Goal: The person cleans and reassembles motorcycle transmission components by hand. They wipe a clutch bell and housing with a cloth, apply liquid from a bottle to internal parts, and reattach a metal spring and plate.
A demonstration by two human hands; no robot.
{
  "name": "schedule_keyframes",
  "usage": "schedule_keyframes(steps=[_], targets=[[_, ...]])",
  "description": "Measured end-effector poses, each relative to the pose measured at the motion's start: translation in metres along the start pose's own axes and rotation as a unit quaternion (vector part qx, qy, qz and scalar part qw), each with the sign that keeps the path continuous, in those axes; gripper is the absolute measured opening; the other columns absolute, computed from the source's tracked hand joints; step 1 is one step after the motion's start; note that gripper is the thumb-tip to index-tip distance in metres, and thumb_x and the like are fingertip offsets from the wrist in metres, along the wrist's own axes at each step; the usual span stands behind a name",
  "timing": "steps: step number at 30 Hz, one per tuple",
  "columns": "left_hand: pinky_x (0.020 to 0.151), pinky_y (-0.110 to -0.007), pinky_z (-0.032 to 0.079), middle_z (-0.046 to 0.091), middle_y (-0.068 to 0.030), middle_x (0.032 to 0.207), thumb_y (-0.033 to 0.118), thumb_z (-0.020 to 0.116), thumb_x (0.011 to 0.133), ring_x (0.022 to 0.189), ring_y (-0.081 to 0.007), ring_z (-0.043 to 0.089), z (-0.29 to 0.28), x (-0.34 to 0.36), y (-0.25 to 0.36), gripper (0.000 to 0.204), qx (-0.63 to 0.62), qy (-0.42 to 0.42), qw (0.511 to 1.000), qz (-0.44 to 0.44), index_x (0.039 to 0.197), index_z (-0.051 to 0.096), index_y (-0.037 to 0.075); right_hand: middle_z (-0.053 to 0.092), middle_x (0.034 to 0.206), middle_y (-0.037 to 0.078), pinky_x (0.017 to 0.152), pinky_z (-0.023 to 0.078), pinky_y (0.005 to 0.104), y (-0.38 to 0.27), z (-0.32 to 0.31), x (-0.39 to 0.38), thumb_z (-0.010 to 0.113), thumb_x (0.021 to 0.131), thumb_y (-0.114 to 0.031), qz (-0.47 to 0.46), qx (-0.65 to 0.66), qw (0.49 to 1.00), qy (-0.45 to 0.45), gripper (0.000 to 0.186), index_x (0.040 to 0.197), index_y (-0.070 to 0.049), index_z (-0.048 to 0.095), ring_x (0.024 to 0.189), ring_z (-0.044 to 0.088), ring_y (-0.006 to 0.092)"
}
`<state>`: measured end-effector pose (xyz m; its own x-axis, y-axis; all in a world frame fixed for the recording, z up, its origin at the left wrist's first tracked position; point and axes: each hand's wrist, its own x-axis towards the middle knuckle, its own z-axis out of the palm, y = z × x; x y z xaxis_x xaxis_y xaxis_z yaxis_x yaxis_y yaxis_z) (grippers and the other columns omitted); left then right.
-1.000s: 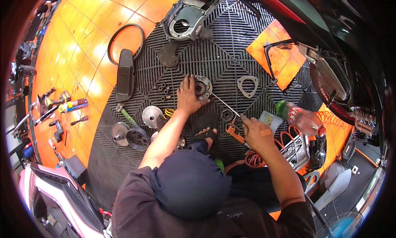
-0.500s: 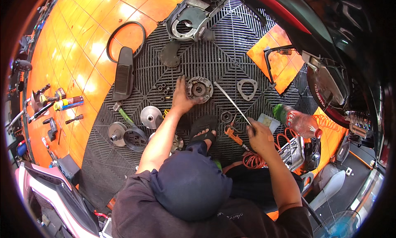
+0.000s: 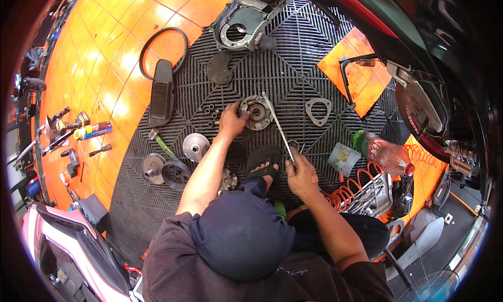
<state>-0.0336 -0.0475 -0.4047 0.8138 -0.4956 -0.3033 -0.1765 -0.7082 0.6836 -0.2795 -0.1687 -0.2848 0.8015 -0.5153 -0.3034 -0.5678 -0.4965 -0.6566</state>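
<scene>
A round metal scooter clutch with shoes (image 3: pixel 255 113) lies flat, or nearly so, on the black ribbed mat. My left hand (image 3: pixel 234 121) grips its left edge, thumb over the face and fingers along the rim. In my right hand (image 3: pixel 302 177) is a long thin metal rod (image 3: pixel 279 128), its near end hidden in closed fingers. The far tip reaches the upper right edge of the clutch; whether it touches cannot be made out. Beside my left hand are several small rollers (image 3: pixel 211 111) and a silver pulley disc (image 3: pixel 196 146).
A three-holed metal plate (image 3: pixel 317 112), a large bottle (image 3: pixel 385 154) and a coiled red hose (image 3: pixel 346 194) lie to the right. A crankcase cover (image 3: pixel 242 27), drive belt (image 3: pixel 163 51) and air filter (image 3: pixel 161 94) sit farther off. My sandalled foot (image 3: pixel 263 165) is close below the clutch.
My right hand has swung left, bringing the rod tip from beside the clutch to its edge. My left hand has shifted its grip to the clutch's left side. The orange air gun is out of sight.
</scene>
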Motion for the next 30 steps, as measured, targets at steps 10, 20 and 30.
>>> schedule_keyframes(steps=[10,20,30], targets=[[0.092,-0.044,0.046,0.061,-0.0205,0.116,0.044,0.06,0.091,0.109,-0.0386,0.059,-0.002,0.026,0.024,0.048,0.071,-0.037,0.997,0.018,0.12,0.064,0.005,0.058,0.117,0.014,0.084,0.05,0.046,0.037,0.003,0.114,0.058,0.09,-0.019,-0.075,-0.161,0.983,0.038,0.044,0.134,-0.013,0.052,0.099,0.061,0.0342],[0.09,-0.043,0.048,0.062,-0.0205,0.111,0.037,0.061,0.092,0.105,-0.0383,0.06,-0.009,0.032,0.029,0.043,0.056,-0.095,0.992,0.056,0.119,0.064,0.003,0.046,0.138,0.019,0.105,0.041,0.0454,-0.006,0.057,0.17,0.062,0.089,-0.03,0.11,-0.084,0.981,-0.139,0.056,0.138,-0.007,0.047,0.129,0.046,0.0365],[0.087,-0.042,0.049,0.06,-0.0186,0.109,0.03,0.065,0.09,0.101,-0.038,0.061,-0.04,0.007,0.075,0.041,0.059,-0.156,0.973,0.16,0.119,0.064,0.002,0.049,0.135,0.015,0.104,0.043,0.0442,0.001,0.017,0.152,0.067,0.084,-0.04,0.097,-0.098,0.977,-0.16,0.059,0.131,-0.006,0.055,0.127,0.048,0.0335]])
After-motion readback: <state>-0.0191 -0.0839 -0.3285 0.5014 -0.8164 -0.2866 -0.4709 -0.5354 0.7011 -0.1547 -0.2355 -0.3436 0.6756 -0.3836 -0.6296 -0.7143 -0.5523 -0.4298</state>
